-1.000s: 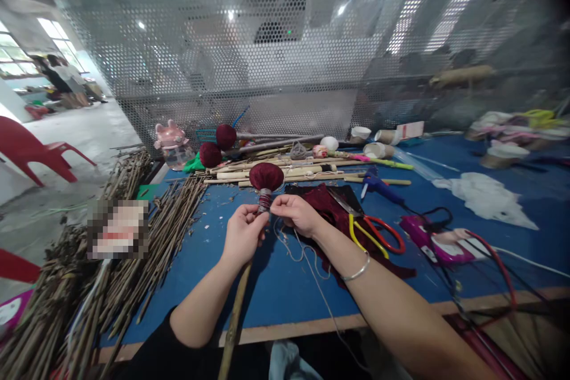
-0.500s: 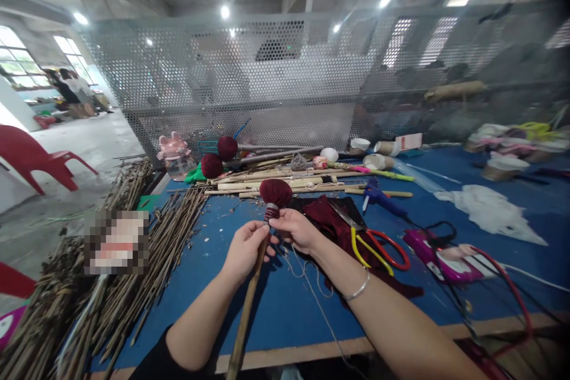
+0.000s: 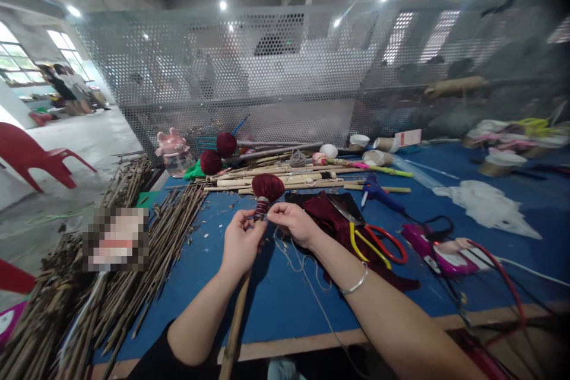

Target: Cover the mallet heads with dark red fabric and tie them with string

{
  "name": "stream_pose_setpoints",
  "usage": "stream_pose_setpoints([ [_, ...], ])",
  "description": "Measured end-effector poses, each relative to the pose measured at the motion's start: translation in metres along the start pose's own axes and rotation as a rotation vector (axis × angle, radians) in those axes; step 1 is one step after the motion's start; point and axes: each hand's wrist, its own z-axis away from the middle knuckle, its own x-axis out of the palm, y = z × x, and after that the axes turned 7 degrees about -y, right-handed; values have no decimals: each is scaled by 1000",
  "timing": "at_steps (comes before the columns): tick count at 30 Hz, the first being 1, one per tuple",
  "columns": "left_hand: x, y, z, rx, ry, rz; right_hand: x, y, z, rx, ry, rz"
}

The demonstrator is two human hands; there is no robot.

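My left hand (image 3: pixel 241 240) is wrapped round a wooden stick (image 3: pixel 238 314) just below its padded end. That end is a ball of dark red velvet (image 3: pixel 268 186), gathered into a neck bound with grey string (image 3: pixel 262 206). My right hand (image 3: pixel 294 223) pinches close beside the bound neck, thumb and forefinger together on the thin string. Loose string (image 3: pixel 307 279) trails from there down over the table edge. To the right lie dark red cloth (image 3: pixel 321 214) and scissors (image 3: pixel 378 243) with red and yellow handles.
Bundled thin twigs (image 3: pixel 146 261) cover the table's left side. Behind lie bamboo sticks (image 3: pixel 285 180) and two red velvet balls (image 3: pixel 211 162) on rods. A blue glue gun (image 3: pixel 378 195), a purple power strip (image 3: pixel 440 252) with cables and a white plastic bag (image 3: pixel 494 208) sit right. A perforated metal screen (image 3: pixel 249 77) stands behind.
The velvet-topped stick has shifted slightly left in my left hand. My right hand has drawn a little away from the neck, its fingers now pinched on the string.
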Motion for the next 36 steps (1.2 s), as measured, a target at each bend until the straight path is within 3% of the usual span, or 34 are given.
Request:
stream_pose_setpoints([
  [7, 1, 2, 2, 9, 12, -19, -3, 0, 1, 30, 7, -101],
  [18, 3, 6, 3, -13, -2, 127, -3, 5, -4, 36, -19, -82],
  [21, 4, 7, 3, -41, -24, 171, -4, 5, -5, 17, -13, -96],
  [27, 2, 6, -1, -128, -155, 283, -6, 7, -6, 103, -152, -222],
  [32, 2, 4, 1, -205, -209, 145, -5, 9, -3, 86, -36, -188],
  [36, -1, 1, 1, -198, -208, 10, -5, 9, -3, 127, -36, -146],
])
